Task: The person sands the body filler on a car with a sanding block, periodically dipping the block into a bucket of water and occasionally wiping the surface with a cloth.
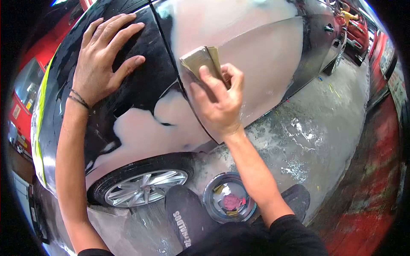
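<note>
My left hand (100,59) lies flat with spread fingers on the wet black upper part of a car's rear panel (141,91). Dark cords circle that wrist. My right hand (222,98) grips a sanding block (200,59) wrapped in tan sandpaper, fingers and thumb closed around its sides. The block is at the pale, patchy primer area of the car door (256,51), just right of the dark seam between the panels. Its working face is hidden from me. Pale primer also covers the lower part of the rear panel.
Below the panel is a wheel with silver spokes (147,187). A round bucket (207,192) of water, with a pink cloth and tan scraps inside, stands on the wet concrete floor (294,141) between my legs. Yellow-green tape (39,123) edges the car at left. A red car (358,32) stands behind.
</note>
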{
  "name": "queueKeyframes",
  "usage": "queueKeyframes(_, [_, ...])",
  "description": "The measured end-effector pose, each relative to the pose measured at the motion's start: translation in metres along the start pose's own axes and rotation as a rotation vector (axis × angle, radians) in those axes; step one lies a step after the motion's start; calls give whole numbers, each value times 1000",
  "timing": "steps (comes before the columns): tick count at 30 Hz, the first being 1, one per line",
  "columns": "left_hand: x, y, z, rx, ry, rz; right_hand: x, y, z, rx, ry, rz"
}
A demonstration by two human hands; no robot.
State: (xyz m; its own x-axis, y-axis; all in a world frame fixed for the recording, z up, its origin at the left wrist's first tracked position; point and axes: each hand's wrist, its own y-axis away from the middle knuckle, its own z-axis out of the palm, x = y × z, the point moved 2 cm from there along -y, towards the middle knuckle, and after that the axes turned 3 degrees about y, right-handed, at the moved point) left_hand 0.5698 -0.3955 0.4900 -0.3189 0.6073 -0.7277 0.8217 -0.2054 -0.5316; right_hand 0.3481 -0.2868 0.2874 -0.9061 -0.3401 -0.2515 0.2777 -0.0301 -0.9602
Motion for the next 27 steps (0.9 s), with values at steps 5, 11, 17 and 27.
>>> queueKeyframes(5, [-1, -2, 1, 9, 0, -3, 101, -101, -16, 213, 255, 10])
queueKeyframes(11, [0, -3, 0, 21, -8, -13, -11, -29, 22, 90, 147, 48])
queueKeyframes(17, [1, -4, -2, 34, -3, -67, 65, -53, -15, 54, 285, -2])
queueKeyframes(27, [5, -7, -8, 8, 5, -73, -20, -25, 10, -22, 111, -151])
